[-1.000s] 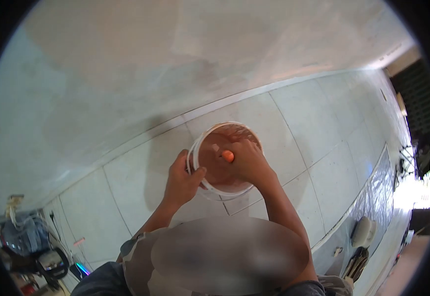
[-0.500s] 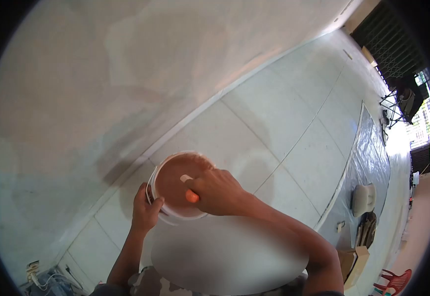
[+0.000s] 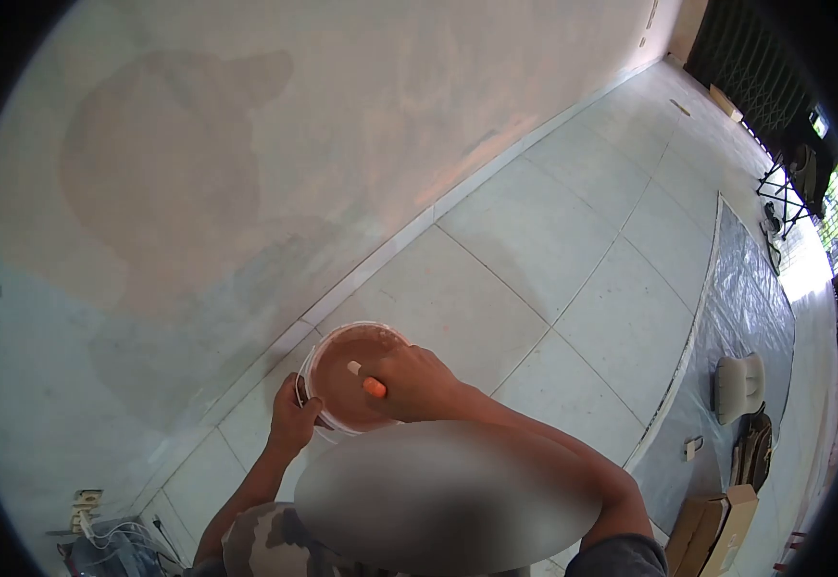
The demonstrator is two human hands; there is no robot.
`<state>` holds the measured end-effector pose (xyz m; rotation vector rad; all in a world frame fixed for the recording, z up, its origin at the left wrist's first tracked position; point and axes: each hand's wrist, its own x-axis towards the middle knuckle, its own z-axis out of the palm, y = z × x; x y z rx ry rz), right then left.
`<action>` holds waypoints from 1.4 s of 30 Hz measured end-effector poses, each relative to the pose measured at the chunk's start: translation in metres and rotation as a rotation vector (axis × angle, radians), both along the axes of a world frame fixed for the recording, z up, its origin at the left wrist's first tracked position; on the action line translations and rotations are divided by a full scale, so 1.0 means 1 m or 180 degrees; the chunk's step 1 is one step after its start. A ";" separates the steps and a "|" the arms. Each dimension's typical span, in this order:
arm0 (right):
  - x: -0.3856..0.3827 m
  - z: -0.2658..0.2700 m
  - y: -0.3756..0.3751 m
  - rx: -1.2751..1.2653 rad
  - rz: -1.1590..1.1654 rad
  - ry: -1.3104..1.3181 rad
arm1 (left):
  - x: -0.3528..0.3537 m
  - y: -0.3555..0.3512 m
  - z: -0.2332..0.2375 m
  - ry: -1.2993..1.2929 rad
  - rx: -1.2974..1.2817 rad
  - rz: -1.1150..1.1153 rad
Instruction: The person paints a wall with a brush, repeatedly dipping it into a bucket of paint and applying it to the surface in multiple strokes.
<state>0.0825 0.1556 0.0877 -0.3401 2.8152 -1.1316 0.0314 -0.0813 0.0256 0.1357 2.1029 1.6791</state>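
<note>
A white bucket [image 3: 407, 337] holding reddish-brown liquid, which looks like paint, stands low in front of me near the foot of the wall. My left hand [image 3: 296, 419] grips its left rim, with the thumb at the edge and the fingers round the outside. Over the bucket's right side, my right hand [image 3: 407, 381] is closed round an orange-handled tool [image 3: 374, 388]. Only the rounded orange end and perhaps a pale piece in front of the knuckles show; the working end is hidden.
The patchy painted wall [image 3: 342, 144] runs along the left above pale floor tiles [image 3: 496, 288]. To the right lies a plastic sheet [image 3: 698, 385] with a grey cushion [image 3: 740, 388] on it and a cardboard box [image 3: 712, 529] nearby. Cables [image 3: 121, 534] lie at lower left.
The view has shifted, showing more of the wall. The bucket and both hands appear slightly lower in the picture. Both grips look the same.
</note>
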 end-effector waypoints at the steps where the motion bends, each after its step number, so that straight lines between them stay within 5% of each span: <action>1: 0.002 -0.005 -0.001 -0.0004 0.0008 0.0028 | 0.000 -0.004 0.002 0.0070 -0.0098 -0.0041; 3: 0.007 -0.006 -0.005 -0.0475 -0.0231 0.0359 | -0.004 -0.018 0.008 -0.0075 -0.0069 -0.0058; 12: 0.016 -0.011 -0.012 -0.0060 -0.0029 0.0130 | -0.005 -0.051 0.010 -0.0092 -0.0324 -0.0352; 16: 0.023 -0.021 -0.015 -0.0703 0.0003 0.0815 | -0.018 -0.060 -0.009 0.0075 -0.0331 -0.0386; 19: 0.024 -0.010 -0.020 -0.0086 0.0070 0.0413 | -0.007 -0.049 0.015 -0.0038 -0.0042 -0.0361; 22: 0.030 -0.001 -0.028 -0.0561 0.0043 0.0870 | -0.004 -0.058 0.011 -0.0091 0.0105 -0.0443; 27: 0.045 0.014 -0.049 -0.0253 -0.0056 0.0329 | -0.005 -0.079 -0.002 0.0009 0.0193 -0.0509; 30: 0.047 0.003 -0.060 -0.0928 -0.0563 0.0215 | -0.005 -0.097 -0.021 0.0177 0.0077 -0.0555; 32: 0.045 -0.012 -0.064 -0.2540 -0.1460 -0.0363 | 0.001 -0.106 -0.011 -0.0220 0.0362 -0.0287; 42: 0.061 -0.090 -0.087 -0.4505 -0.1871 -0.0272 | 0.013 -0.136 -0.024 -0.0349 0.0573 0.0299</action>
